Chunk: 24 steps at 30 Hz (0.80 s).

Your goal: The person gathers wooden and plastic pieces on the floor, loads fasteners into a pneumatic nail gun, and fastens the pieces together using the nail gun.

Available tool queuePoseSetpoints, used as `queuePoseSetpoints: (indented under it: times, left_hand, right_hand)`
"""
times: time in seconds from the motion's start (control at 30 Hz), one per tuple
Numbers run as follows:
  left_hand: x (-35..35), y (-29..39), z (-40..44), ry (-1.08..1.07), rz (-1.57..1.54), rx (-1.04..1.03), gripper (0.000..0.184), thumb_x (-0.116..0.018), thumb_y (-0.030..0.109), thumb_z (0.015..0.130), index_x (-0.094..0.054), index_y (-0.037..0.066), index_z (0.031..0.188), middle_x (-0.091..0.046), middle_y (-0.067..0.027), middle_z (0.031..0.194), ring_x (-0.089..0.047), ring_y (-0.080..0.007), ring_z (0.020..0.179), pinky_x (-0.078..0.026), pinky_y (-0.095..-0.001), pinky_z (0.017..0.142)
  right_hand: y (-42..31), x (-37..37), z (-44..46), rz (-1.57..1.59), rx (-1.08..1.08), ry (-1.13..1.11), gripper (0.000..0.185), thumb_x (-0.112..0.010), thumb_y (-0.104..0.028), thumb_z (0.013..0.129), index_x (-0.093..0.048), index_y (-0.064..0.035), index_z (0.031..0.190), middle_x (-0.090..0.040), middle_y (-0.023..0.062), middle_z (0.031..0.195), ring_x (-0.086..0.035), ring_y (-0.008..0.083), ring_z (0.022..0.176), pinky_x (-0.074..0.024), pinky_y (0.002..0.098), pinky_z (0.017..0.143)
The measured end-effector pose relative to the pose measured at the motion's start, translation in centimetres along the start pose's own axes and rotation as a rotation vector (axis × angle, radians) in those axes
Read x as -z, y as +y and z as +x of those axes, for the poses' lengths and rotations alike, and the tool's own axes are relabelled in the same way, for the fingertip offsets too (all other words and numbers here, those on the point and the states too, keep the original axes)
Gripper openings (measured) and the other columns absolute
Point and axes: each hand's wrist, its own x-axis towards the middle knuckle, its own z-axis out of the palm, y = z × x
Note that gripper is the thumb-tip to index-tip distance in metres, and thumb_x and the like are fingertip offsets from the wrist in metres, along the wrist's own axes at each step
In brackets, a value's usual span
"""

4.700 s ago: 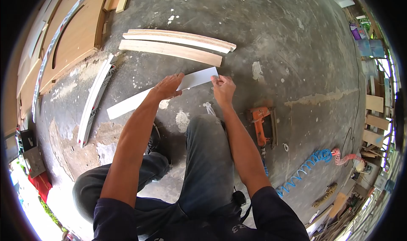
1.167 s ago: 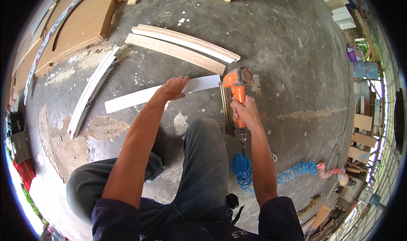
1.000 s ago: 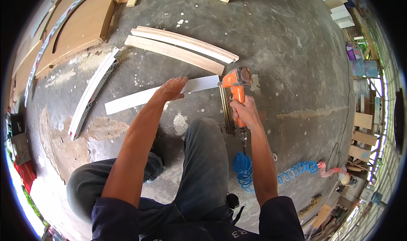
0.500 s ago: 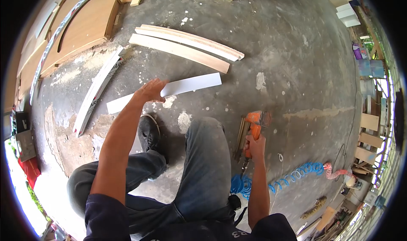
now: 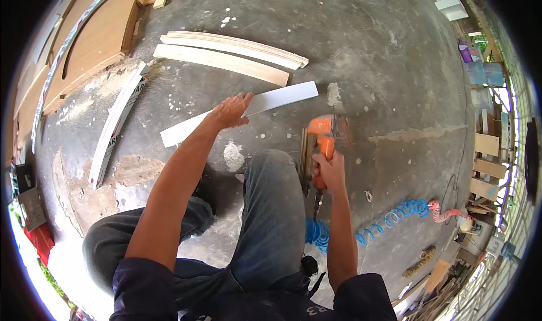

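Concrete floor [image 5: 406, 89] fills the workshop before us; across it lie two pale wooden strips [image 5: 223, 61], side by side; just nearer the crouching worker, a white strip [image 5: 285, 97] rests aslant on the floor; a blue coiled hose [image 5: 318, 235] runs to an orange nail gun [image 5: 326, 145], apart from the strip; the right hand [image 5: 330, 171] wraps its handle; the left hand [image 5: 230, 111] lies flat on the white strip, fingers extended, not closed around it.
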Motion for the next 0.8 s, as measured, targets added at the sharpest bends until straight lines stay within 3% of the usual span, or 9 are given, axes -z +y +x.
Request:
queuePoseSetpoints:
  times: [0.33,0.8]
  left_hand:
    - [0.9,1.3,0.4,-0.148,0.057,0.120,0.074,-0.076,0.010,0.078,-0.035,-0.003,0.139,-0.055,-0.0268,0.123,-0.058,-0.0433,0.114,-0.049,-0.0470,0.097]
    - [0.7,1.3,0.3,-0.152,0.074,0.125,0.074,-0.076,0.009,0.079,-0.034,-0.002,0.139,-0.053,-0.0248,0.125,-0.057,-0.0415,0.116,-0.048,-0.0477,0.098]
  right_hand:
    - [-7.0,-3.6,4.1,-0.044,0.073,-0.152,0.012,-0.063,-0.009,0.088,-0.054,-0.0015,0.084,-0.055,0.0032,0.064,-0.055,0.0104,0.048,-0.0486,0.0284,0.044]
    - [-6.8,-4.3,5.1,-0.077,0.074,-0.208,0.009,-0.061,-0.007,0.088,-0.055,-0.0010,0.086,-0.056,0.0027,0.067,-0.054,0.0101,0.049,-0.0493,0.0279,0.044]
